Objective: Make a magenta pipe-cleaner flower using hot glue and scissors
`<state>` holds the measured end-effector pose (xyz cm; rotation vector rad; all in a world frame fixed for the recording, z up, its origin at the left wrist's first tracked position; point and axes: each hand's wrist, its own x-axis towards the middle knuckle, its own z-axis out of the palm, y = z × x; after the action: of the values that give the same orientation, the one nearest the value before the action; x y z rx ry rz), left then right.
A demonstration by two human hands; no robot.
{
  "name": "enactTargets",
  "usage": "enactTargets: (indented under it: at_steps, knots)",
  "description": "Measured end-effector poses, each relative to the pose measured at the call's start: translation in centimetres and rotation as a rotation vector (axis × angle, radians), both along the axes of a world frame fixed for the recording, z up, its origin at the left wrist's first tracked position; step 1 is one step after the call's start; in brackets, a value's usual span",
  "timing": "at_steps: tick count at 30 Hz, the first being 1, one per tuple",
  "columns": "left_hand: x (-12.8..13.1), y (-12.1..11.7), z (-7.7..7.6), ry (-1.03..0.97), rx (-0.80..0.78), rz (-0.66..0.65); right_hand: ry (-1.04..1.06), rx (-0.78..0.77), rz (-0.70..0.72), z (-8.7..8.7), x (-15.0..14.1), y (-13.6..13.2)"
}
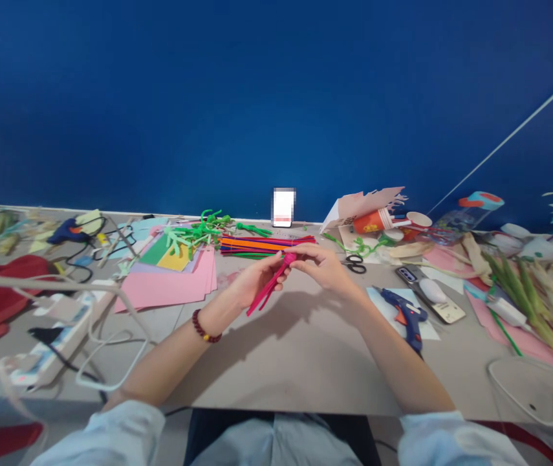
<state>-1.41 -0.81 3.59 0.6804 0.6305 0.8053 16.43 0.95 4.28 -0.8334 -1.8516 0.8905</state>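
Magenta pipe cleaners [272, 282] are hanging between both hands, nearer than the multicolored pipe-cleaner bundle [261, 245]. The left hand [258, 279] is cradling their stems; the right hand [319, 264] is pinching their knotted top, right of the bundle's middle.

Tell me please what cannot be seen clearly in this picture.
Head view, pink stems: their join, partly covered by left hand and right hand, too small.
Head view, phone: screen content, pixelated and washed out.
Head view, red item: cut off by left edge.
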Motion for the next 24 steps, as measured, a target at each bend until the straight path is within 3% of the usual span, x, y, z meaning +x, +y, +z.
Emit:
enactTargets:
  at_steps: [8,14,24]
  knots:
    - [0.49,-0.46,-0.23,0.175,0.234,0.113,-0.004,0.028,-0.022,-0.11,0.11,0.02]
    - [0.99,-0.92,0.12,0.27,0.253,0.199,0.036,0.036,-0.026,-0.29,-0.12,0.04]
    - [0.76,-0.93,0.23,0.33,0.267,0.196,0.1,-0.028,-0.04,0.03,-0.32,-0.23]
